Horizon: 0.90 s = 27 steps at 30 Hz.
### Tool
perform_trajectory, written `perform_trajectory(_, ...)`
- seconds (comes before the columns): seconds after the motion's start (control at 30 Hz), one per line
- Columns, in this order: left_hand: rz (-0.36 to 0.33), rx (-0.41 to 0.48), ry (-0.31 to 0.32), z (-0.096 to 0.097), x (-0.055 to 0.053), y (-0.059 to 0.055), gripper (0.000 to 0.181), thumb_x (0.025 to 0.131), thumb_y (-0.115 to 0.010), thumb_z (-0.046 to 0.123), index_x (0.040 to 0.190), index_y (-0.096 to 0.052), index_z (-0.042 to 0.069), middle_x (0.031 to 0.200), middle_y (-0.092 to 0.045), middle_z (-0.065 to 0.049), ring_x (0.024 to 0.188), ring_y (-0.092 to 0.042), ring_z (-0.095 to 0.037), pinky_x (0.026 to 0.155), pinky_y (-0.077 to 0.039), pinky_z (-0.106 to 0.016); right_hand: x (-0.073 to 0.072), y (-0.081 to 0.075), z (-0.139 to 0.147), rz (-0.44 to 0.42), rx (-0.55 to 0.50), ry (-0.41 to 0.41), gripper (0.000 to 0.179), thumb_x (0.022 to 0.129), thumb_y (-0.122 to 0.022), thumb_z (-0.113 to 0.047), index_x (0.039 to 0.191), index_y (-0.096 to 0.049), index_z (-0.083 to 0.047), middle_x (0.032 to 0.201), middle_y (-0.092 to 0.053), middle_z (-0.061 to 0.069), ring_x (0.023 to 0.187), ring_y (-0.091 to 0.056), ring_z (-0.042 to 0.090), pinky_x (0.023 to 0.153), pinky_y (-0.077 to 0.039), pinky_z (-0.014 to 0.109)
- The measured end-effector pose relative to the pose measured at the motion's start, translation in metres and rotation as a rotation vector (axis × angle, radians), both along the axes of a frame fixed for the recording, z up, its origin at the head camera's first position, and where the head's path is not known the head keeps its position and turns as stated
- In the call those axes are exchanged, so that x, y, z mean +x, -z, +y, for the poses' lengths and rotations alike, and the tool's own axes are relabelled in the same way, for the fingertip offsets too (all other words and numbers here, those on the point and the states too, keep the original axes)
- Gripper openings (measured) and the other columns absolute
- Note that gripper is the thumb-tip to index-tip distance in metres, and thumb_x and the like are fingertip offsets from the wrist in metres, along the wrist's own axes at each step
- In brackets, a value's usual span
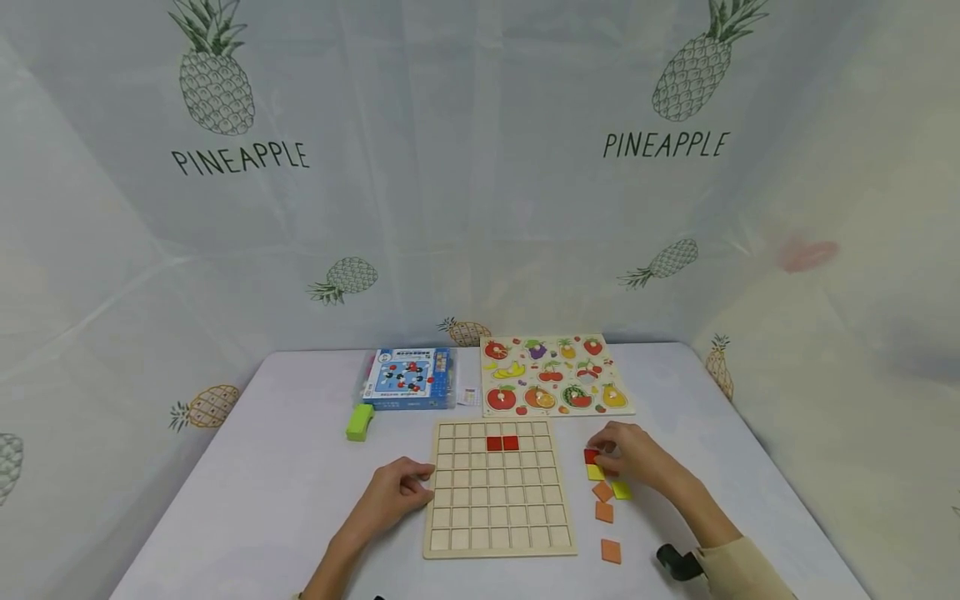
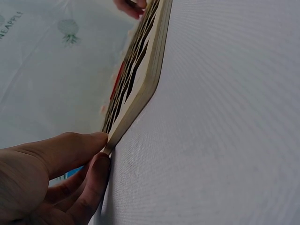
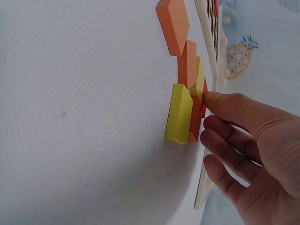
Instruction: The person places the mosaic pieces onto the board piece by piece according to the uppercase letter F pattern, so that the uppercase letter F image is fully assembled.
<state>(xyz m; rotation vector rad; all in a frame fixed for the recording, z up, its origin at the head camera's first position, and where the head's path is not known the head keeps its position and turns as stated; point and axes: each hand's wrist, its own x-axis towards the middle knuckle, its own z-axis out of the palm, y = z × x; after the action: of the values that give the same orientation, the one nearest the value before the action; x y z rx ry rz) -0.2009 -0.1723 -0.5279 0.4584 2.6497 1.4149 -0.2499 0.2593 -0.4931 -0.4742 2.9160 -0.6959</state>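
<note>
**You hold the grid board [image 1: 489, 495] with one hand and pinch a red tile [image 1: 591, 457] with the other**

A pale cloth backdrop [image 1: 465, 192] printed with pineapples fills the upper frame behind your white table [image 1: 247, 508]. The wooden grid board lies in the lower centre of the frame, its squares mostly bare. Just above it, right of centre, a fruit puzzle board [image 1: 557, 377] shows apples, grapes, bananas and watermelon. To that board's left, near the middle of the frame, stands a blue box [image 1: 407, 380] with a molecule picture on its front.

Your hands are well apart. Your left hand [image 1: 393, 490], at lower centre-left, has thumb and finger clamped on the grid board's left edge. Your right hand [image 1: 633, 454], right of centre, has thumb and fingertips closed on the red tile, beside a yellow tile [image 1: 596, 472]. A green block [image 1: 360, 422] sits near the blue box's lower left corner.

Smallest of all, two red squares [image 1: 502, 443] sit side by side near the top of the grid board, while orange tiles [image 1: 604, 512] lie on the table below your right hand, lower right of centre.
</note>
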Motion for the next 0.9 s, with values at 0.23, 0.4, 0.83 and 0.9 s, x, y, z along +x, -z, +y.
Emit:
perform_trajectory(0.23, 0.007, -0.007, -0.001, 0.0, -0.0006, -0.0016, 0.038, 0.082, -0.078, 0.013, 0.116, -0.07, 0.0, 0.097, -0.068, -0.007, 0.072, -0.062, 0.0, 0.064, -0.054, -0.018, -0.0004, -0.0005, 0.0009, 0.008, -0.014, -0.038, 0.017, 0.081, -0.079, -0.017, 0.097, -0.077, -0.012, 0.085, -0.062, -0.008, 0.074, -0.052, 0.006, 0.064, -0.047, 0.017)
perform_trajectory(0.4, 0.006, -0.011, -0.004, 0.0005, 0.0011, -0.0038, 0.037, 0.082, -0.077, 0.012, 0.116, -0.07, 0.0, 0.097, -0.068, -0.007, 0.072, -0.062, 0.0, 0.064, -0.053, -0.018, 0.0007, -0.0018, 0.0019, 0.015, -0.011, -0.056, 0.02, 0.081, -0.08, -0.019, 0.099, -0.077, -0.011, 0.084, -0.062, -0.007, 0.074, -0.052, 0.007, 0.064, -0.047, 0.017)
perform_trajectory(0.83, 0.018, -0.015, -0.006, 0.0013, 0.0009, -0.0005, 0.037, 0.081, -0.078, 0.012, 0.115, -0.07, 0.0, 0.096, -0.068, -0.008, 0.072, -0.061, 0.0, 0.063, -0.053, -0.018, 0.0024, 0.0007, 0.002, 0.032, -0.004, -0.052, 0.021, 0.081, -0.079, -0.018, 0.101, -0.076, -0.01, 0.087, -0.064, -0.006, 0.075, -0.051, 0.006, 0.066, -0.048, 0.017)
perform_trajectory(0.9, 0.02, -0.015, -0.006, 0.0016, 0.0012, -0.0007, 0.037, 0.081, -0.078, 0.012, 0.115, -0.07, 0.0, 0.097, -0.068, -0.008, 0.072, -0.061, 0.0, 0.063, -0.053, -0.018, 0.0021, 0.0011, 0.0027, 0.043, -0.003, -0.063, 0.021, 0.081, -0.079, -0.018, 0.101, -0.076, -0.009, 0.087, -0.064, -0.006, 0.075, -0.051, 0.005, 0.066, -0.049, 0.017)
